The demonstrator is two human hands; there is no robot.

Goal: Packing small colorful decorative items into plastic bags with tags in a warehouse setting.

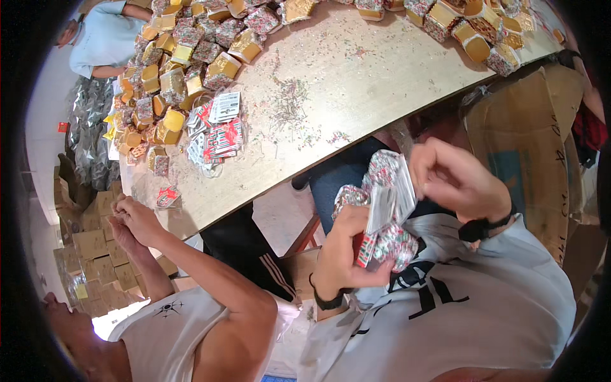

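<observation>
At the worktable (356, 83), you are holding a bundle of red, white and green speckled pieces (396, 247) and white cards (384, 207) just off center toward 4 o'clock, above your lap. Your left hand (342, 254), at 5 o'clock, is curling around the bundle's near side, its thumb lying along the lower edge. Your right hand (461, 178), at 3 o'clock, is bending its fingers inward beside the upright card edges; blur is hiding the fingertips, so whether they are pinching a card or string cannot be told. On the tabletop, a heap of gold and speckled pieces (172, 86) is spreading around 11 o'clock, and a second heap (471, 32) is sitting toward 1 to 2 o'clock. Red and white tags (223, 139) are lying at 10 o'clock. A co-worker's hands (130, 223) are meeting at 9 o'clock, while brown cartons (95, 248) are standing beyond.
</observation>
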